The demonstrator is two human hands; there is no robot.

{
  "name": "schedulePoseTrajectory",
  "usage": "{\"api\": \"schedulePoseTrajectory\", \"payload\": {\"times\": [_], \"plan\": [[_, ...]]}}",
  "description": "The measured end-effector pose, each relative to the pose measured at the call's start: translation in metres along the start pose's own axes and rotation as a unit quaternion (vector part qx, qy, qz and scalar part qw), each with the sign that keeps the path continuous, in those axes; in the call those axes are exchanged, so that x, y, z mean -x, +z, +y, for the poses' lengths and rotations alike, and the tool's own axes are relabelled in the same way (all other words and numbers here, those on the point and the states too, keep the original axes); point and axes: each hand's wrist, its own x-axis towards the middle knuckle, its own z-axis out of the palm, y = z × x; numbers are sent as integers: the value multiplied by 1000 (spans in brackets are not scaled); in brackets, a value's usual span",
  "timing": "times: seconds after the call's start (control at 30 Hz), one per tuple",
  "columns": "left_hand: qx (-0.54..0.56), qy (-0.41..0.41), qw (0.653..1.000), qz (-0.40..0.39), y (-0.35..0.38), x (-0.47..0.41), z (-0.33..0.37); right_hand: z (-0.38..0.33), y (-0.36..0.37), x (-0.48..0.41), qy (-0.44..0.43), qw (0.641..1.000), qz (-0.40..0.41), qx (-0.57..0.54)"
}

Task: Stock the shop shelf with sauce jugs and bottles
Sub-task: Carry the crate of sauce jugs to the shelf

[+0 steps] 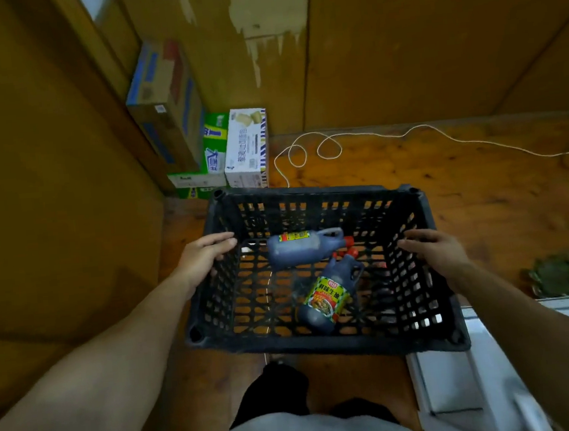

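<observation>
We begin with the wooden floor [481,205], where the black lattice crate [322,344] sits before us. Our left hand [204,255] lies on its left rim and our right hand [434,248] over its right wall, both with fingers nearly straight and clasping nothing that we can see. Inside, two dark soy sauce jugs lie loose on their sides, the far jug [300,251] and the labelled jug [328,294], red caps nearly meeting. If we lift unevenly, we judge they would roll and knock together. The white cord [328,148] behind could snag a foot.
</observation>
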Motion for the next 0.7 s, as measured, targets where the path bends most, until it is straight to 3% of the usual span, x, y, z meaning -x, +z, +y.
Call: {"api": "schedulePoseTrajectory", "payload": {"times": [0.27,0.7], "plan": [[-37,27,998,-47,34,-135,108,-46,-27,-93,20,997,43,-56],[-92,32,989,-112,169,-324,270,-91,-119,-271,67,981,118,-140]]}}
